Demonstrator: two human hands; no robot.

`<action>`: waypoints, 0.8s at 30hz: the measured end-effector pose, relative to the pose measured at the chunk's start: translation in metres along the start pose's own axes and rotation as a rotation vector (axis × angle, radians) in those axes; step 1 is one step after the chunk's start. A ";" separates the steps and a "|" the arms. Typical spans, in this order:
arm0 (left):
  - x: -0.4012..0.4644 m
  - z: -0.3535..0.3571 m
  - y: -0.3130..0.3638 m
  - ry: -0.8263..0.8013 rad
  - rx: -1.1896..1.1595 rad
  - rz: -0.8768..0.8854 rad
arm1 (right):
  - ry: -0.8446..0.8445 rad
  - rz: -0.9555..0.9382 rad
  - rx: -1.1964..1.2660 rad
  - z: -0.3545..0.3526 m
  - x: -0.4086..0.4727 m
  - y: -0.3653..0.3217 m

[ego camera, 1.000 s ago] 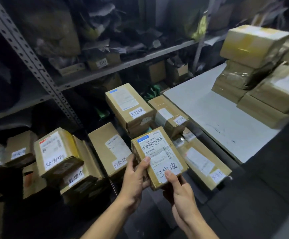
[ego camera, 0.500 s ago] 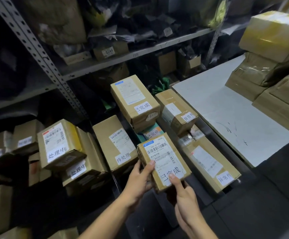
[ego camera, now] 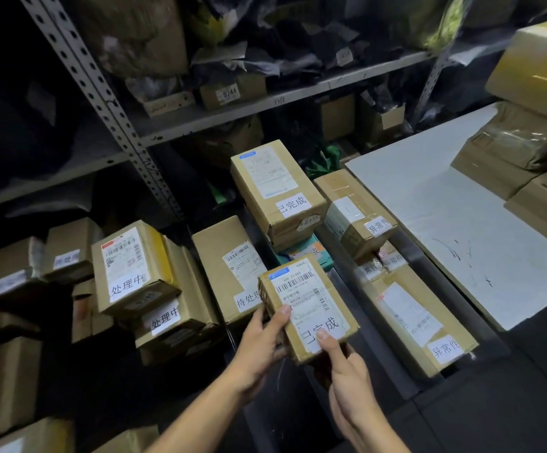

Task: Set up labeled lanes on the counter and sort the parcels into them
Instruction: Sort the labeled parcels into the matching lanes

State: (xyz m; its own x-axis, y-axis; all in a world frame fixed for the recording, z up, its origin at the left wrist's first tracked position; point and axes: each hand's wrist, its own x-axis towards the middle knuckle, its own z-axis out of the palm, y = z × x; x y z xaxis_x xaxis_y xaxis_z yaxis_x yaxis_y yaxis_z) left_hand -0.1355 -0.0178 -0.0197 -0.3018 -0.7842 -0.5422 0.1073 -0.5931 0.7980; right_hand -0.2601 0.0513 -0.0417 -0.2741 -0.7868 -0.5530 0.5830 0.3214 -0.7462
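Just below the middle of the frame, both hands hold a small brown parcel [ego camera: 308,308] with its label up: the left hand [ego camera: 262,338] grips its left edge, thumb on top, and the right hand [ego camera: 347,371] pinches its near end. Its long axis runs from lower right toward upper left, toward a larger box [ego camera: 277,191] tagged 已完成.

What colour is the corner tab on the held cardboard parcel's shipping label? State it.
Blue corner tab, clearest in the head view.
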 end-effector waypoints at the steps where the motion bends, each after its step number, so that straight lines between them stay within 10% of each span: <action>1: 0.000 0.001 0.000 -0.004 -0.001 -0.006 | 0.002 0.003 0.002 -0.001 0.001 0.000; 24: 0.019 0.029 0.007 -0.022 -0.234 -0.128 | 0.073 -0.006 -0.018 -0.047 0.028 -0.027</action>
State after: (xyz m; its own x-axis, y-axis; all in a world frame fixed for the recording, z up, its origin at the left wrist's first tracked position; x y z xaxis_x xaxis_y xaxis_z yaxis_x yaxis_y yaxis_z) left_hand -0.1683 -0.0318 -0.0168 -0.3468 -0.6972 -0.6273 0.2820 -0.7154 0.6392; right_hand -0.3198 0.0456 -0.0542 -0.3330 -0.7483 -0.5737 0.5672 0.3271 -0.7559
